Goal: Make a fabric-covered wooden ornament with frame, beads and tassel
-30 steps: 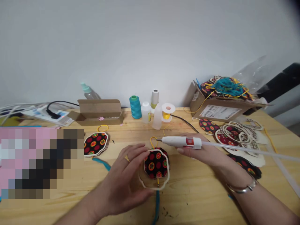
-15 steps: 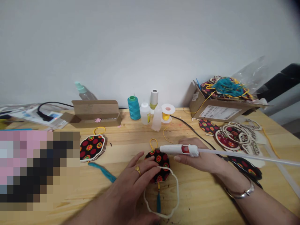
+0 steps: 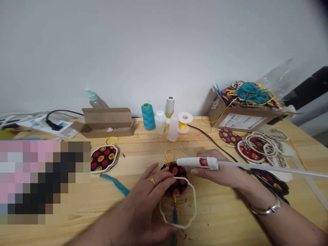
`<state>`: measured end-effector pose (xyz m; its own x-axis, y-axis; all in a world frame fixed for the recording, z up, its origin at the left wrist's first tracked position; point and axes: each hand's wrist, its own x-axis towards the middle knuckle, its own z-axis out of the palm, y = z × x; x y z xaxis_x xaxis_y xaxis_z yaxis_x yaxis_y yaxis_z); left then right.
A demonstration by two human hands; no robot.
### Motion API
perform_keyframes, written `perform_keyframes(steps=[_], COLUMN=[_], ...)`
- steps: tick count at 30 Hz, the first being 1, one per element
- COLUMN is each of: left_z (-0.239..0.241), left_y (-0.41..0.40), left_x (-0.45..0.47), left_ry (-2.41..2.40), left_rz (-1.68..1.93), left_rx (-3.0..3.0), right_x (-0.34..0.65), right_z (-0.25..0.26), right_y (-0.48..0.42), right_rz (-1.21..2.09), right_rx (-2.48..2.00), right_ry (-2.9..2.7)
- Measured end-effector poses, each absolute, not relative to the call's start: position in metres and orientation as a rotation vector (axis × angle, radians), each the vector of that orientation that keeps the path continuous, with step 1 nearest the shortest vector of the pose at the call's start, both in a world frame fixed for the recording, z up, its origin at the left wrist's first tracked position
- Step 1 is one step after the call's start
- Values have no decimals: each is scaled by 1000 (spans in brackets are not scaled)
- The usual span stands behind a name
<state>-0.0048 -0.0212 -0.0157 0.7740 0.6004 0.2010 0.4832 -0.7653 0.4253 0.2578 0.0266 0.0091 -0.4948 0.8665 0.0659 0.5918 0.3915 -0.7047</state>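
My right hand (image 3: 214,171) is closed around a white hot glue gun (image 3: 189,163) with a long clear glue stick in its back. The nozzle meets the top edge of a black flower-print fabric piece (image 3: 179,186), near its yellow cord loop (image 3: 169,156). My left hand (image 3: 151,191), a ring on one finger, lies partly over this fabric. Between its fingertips and thumb it holds a pale scalloped frame (image 3: 195,201), which overlaps the fabric's lower part. A teal tassel (image 3: 175,215) hangs from the fabric and shows through the frame.
Left of my hands lies a finished-looking stack of print ornaments (image 3: 104,159) with a teal tassel. Behind stand an open box (image 3: 107,118), teal thread (image 3: 148,117), bottles (image 3: 160,122) and a yellow cord spool (image 3: 185,118). Loose frames (image 3: 260,145) and a full carton (image 3: 241,119) occupy the right.
The pale frame has shifted slightly up over the fabric in my left hand. My right hand keeps the glue gun's nozzle at the fabric's top edge. The whole view has shifted slightly.
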Motion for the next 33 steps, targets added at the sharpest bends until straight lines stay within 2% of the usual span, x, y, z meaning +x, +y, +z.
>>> perform_keyframes(steps=[33], left_z=[-14], left_y=[-22], left_x=[-5], left_ry=[820], left_rz=[434], left_rx=[2640], right_x=[257], right_z=[6], right_y=[29], right_rz=[993], right_rx=[-1290], right_ry=[-2214])
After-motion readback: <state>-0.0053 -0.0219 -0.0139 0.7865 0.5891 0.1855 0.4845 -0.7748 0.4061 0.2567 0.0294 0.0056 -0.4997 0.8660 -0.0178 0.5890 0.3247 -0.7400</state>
